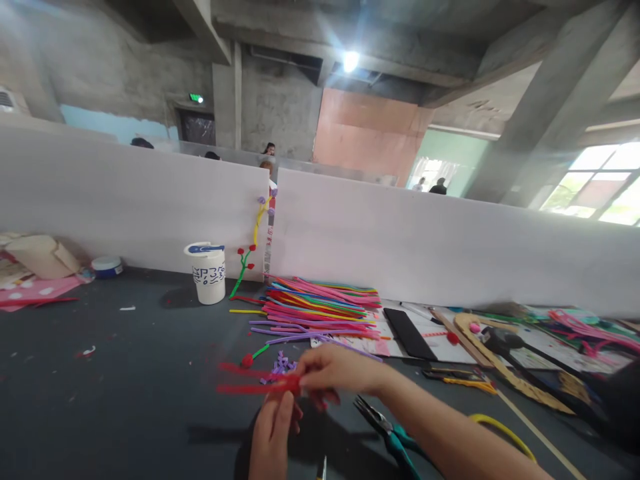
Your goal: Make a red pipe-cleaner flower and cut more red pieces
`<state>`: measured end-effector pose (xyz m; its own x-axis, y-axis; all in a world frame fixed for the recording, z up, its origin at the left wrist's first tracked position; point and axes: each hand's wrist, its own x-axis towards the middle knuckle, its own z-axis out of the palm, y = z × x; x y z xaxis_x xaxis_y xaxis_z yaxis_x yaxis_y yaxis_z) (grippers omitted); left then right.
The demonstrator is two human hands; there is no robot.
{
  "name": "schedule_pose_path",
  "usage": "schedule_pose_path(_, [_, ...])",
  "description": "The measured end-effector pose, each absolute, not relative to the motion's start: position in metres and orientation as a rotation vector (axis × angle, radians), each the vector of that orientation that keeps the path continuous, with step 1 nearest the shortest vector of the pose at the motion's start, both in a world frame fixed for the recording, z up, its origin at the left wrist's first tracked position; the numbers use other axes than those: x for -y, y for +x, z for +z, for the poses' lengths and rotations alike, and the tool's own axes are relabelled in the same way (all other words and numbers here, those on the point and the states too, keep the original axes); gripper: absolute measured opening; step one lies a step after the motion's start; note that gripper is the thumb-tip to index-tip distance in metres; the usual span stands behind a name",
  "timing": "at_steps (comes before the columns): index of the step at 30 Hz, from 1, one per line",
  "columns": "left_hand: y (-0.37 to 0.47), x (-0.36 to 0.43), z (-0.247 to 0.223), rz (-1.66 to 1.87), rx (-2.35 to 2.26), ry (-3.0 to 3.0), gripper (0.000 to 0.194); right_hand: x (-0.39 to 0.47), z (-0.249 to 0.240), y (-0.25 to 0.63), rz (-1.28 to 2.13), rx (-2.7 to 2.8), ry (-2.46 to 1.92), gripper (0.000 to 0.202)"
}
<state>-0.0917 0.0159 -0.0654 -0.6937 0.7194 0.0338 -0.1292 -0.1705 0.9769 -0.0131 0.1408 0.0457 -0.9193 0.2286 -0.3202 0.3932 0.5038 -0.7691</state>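
Observation:
Both hands meet over the dark tabletop on red pipe cleaners (245,389), whose two long ends stick out leftward, smeared by motion. My left hand (274,427) pinches them from below with thumb and fingers. From the right, my right hand (327,372) closes on the bunched red end; its fingertips are partly hidden. Just behind lie short purple pipe cleaner pieces (281,363) and a green stem with a red ball (248,361). Teal-handled pliers (385,427) rest beside my right forearm.
A pile of colourful pipe cleaners (320,307) lies before the white partition (425,233). Left of it stands a white cup (210,277). To the right are a black phone (409,332), a utility knife (460,379) and a yellow loop (505,433).

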Motion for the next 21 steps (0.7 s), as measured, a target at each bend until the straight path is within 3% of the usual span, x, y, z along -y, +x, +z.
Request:
schedule_pose_path(3, [-0.098, -0.018, -0.066, 1.919, -1.338, 0.447, 0.046, -0.127, 0.039, -0.016, -1.26, -2.491, 0.455, 0.018])
schedule_pose_path(6, [-0.103, -0.019, -0.063, 1.924, -1.15, 0.243, 0.048, -0.16, 0.031, -0.03, -0.939, -2.711, 0.778, 0.028])
schedule_pose_path(13, [-0.108, -0.022, -0.057, 1.884, -0.935, 0.032, 0.043, -0.246, 0.0, -0.055, -0.267, -2.97, 1.358, 0.028])
schedule_pose_path(21, [-0.108, -0.023, -0.061, 1.873, -0.859, 0.087, 0.045, -0.259, -0.024, -0.064, -0.047, -3.029, 1.369, 0.027])
